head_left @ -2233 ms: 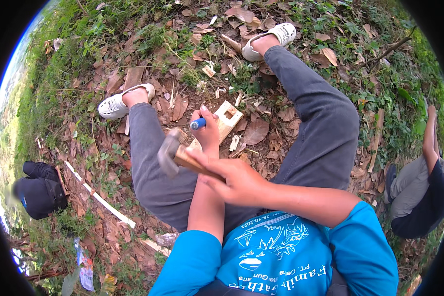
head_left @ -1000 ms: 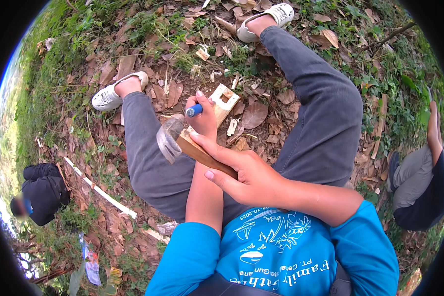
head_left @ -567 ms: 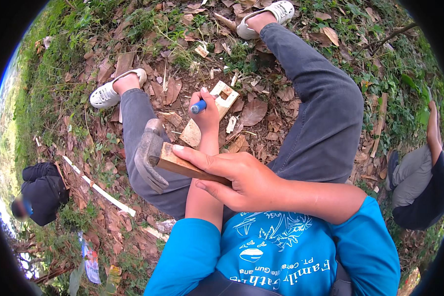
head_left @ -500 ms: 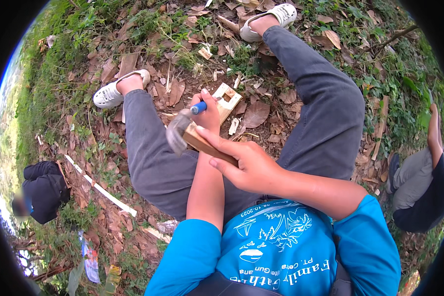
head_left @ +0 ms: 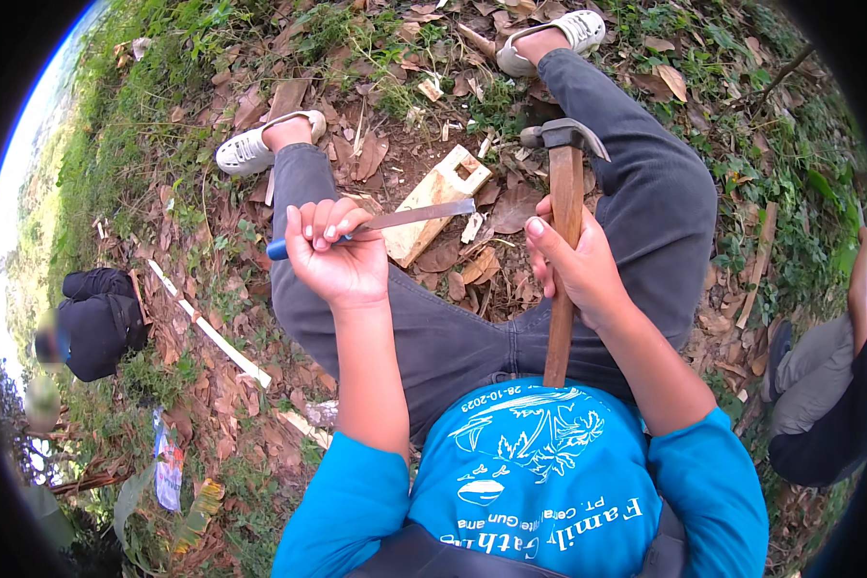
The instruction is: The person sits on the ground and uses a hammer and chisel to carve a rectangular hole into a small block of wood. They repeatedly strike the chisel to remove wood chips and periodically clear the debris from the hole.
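My left hand [head_left: 337,252] is closed around a chisel [head_left: 419,215] with a blue handle. Its flat metal blade points right, raised above the ground. In my right hand [head_left: 580,258] is a claw hammer [head_left: 565,193], gripped by its wooden handle with the metal head up and away from me. Between my legs a pale wooden board [head_left: 422,214] lies on the leaf-covered ground, partly behind the chisel blade. A squared hole shows near the board's far end.
My legs spread on both sides of the board. Wood chips [head_left: 472,227] and dry leaves surround it. At left lie a long pale wood strip [head_left: 212,330], a black backpack [head_left: 101,328] and a plastic wrapper [head_left: 168,467]. Another person [head_left: 824,376] is at the far right.
The chisel has come up off the board and turned, so its blade points right. My right hand has moved right with the hammer, whose head now points away from me.
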Tool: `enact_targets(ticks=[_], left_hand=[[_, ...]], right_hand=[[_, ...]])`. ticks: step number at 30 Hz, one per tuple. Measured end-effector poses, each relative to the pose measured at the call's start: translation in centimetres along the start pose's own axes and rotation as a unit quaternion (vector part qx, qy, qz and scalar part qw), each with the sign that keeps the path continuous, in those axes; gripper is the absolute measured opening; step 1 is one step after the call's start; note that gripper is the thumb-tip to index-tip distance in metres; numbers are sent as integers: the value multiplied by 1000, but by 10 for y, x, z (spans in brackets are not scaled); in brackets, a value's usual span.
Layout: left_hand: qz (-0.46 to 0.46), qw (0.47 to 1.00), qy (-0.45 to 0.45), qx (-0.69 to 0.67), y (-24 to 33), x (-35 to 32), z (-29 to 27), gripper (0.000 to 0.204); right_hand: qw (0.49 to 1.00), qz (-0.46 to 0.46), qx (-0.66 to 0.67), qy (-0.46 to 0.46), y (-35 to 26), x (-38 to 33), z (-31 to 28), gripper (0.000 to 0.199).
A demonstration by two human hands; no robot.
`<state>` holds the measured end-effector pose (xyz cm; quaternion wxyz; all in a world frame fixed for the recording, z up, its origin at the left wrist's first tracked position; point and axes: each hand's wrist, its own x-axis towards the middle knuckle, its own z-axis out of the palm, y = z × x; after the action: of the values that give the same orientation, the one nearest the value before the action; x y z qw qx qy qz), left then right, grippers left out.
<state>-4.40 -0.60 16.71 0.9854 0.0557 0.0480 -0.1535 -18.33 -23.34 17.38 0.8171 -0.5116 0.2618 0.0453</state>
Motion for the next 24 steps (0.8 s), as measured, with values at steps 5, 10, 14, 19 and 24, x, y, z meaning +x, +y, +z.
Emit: enact_targets(ticks=[5,10,14,19,24], left_hand=[[6,994,-92,67,-12,-51,58,42],[11,982,-168,91,-18,-79,85,40],[24,968,-214,128,-19,-95,101,40],[39,964,-219,145,-13,-105,106,41],[44,963,-217,154,-15,-110,106,41]], right_hand=[[989,-44,88,-112,-22,-35,9,42],[982,-82,57,-161,-42,-64,16,37],[983,-70,80,-149,-49,-77,7,36],[988,-45,72,-127,-48,-85,10,33],[983,-48,21,-174,-40,-85,13,31]])
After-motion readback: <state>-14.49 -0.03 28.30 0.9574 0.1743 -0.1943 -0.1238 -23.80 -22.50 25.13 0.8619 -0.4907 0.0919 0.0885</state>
